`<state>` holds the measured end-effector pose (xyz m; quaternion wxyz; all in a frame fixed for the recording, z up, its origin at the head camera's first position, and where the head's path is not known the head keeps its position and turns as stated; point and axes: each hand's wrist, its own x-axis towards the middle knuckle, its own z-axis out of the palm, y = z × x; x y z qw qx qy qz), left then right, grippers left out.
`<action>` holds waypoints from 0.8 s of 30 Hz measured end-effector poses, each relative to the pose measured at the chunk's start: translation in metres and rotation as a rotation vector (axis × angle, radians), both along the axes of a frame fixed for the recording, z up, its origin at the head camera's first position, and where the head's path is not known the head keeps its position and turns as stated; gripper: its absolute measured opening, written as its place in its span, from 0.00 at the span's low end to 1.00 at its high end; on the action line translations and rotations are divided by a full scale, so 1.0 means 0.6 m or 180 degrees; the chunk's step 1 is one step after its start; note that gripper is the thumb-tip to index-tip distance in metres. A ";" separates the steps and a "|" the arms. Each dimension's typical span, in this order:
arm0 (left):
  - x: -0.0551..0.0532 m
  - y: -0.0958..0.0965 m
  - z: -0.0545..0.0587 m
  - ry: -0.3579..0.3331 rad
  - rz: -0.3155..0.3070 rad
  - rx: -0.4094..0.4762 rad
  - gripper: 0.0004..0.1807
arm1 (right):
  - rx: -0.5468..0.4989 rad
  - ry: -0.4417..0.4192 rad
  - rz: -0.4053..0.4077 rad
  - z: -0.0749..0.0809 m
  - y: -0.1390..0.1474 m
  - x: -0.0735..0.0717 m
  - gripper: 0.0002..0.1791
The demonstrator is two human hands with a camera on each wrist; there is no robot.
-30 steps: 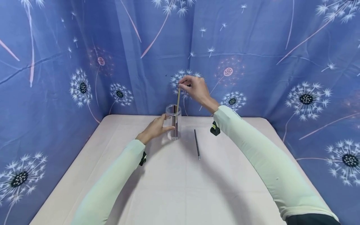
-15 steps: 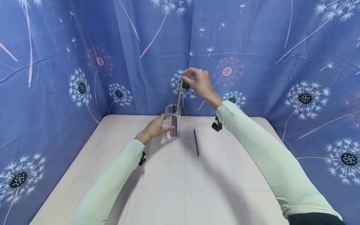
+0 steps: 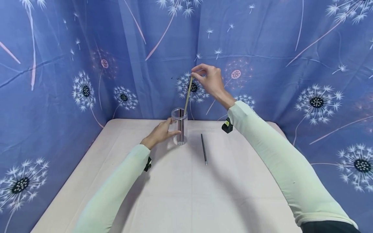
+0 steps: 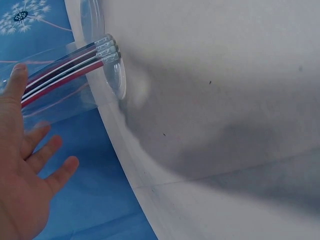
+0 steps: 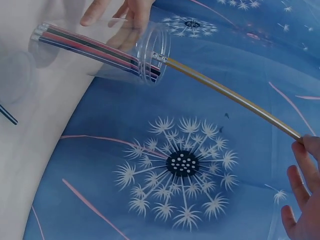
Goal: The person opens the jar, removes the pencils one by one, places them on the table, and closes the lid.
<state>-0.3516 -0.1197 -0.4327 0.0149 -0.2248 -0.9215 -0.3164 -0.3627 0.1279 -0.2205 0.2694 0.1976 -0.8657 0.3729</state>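
Note:
My left hand [image 3: 159,132] grips a clear plastic jar [image 3: 185,131] near the far table edge, thumb across its front. Several dark and red striped pencils [image 5: 85,47] stand inside, metal ferrules down at the base. Above the jar, my right hand [image 3: 212,81] pinches the upper end of a yellow pencil [image 3: 188,94] between thumb and fingertips. That pencil leans to the right, and its ferrule end is at the jar's mouth [image 5: 155,52] in the right wrist view. A dark pencil [image 3: 204,149] lies on the table to the right of the jar.
The table has a pale cloth [image 3: 169,194]. A blue dandelion-print curtain [image 3: 140,64] hangs behind and along both sides. A clear round piece [image 5: 15,77] lies by the jar's base in the right wrist view.
My right hand has risen and shifted right, drawing the yellow pencil up until nearly all of it is above the jar. My left hand and the jar stay in place.

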 end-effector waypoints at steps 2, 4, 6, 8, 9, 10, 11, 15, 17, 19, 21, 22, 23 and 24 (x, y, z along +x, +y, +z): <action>0.000 0.000 0.001 0.0013 0.0001 -0.0019 0.45 | -0.0031 0.0013 -0.0010 0.004 0.003 0.001 0.11; 0.000 0.001 0.002 0.0013 -0.0002 -0.0015 0.46 | -0.0070 0.0018 -0.0028 0.006 0.007 0.001 0.12; 0.000 0.001 0.002 -0.0002 0.0002 0.0004 0.46 | -0.0100 0.0017 -0.0054 0.006 0.010 0.001 0.13; 0.001 0.002 0.003 -0.0019 0.0011 -0.0010 0.46 | -0.0120 0.0016 -0.0093 0.006 0.013 0.001 0.13; 0.001 0.003 0.002 -0.0030 0.0019 -0.0015 0.46 | -0.0132 0.0015 -0.0110 0.004 0.015 0.001 0.13; 0.001 0.002 0.002 -0.0037 0.0027 -0.0021 0.46 | -0.0133 0.0017 -0.0124 0.002 0.015 0.000 0.13; 0.001 0.001 0.001 -0.0044 0.0036 -0.0029 0.46 | -0.0127 0.0016 -0.0133 0.000 0.016 -0.001 0.13; -0.001 0.001 -0.002 -0.0035 0.0055 -0.0042 0.46 | -0.0132 -0.0055 -0.0124 -0.017 0.023 -0.003 0.13; -0.001 0.001 -0.003 -0.0021 0.0049 -0.0035 0.46 | -0.0118 -0.0127 -0.0115 -0.030 0.030 -0.004 0.13; -0.001 0.001 -0.002 0.0000 0.0029 -0.0027 0.45 | -0.0104 -0.0187 -0.0105 -0.046 0.038 -0.005 0.13; 0.000 0.001 -0.001 0.0020 0.0010 -0.0022 0.45 | -0.0100 -0.0237 -0.0089 -0.064 0.046 -0.007 0.12; -0.001 0.001 -0.001 0.0031 0.0001 -0.0013 0.44 | -0.0095 -0.0256 -0.0077 -0.073 0.051 -0.008 0.12; -0.001 0.000 -0.001 0.0040 -0.0008 -0.0007 0.44 | -0.0090 -0.0286 -0.0067 -0.082 0.055 -0.009 0.12; -0.001 -0.001 -0.001 0.0047 -0.0006 -0.0006 0.44 | -0.0078 -0.0308 -0.0069 -0.092 0.060 -0.010 0.12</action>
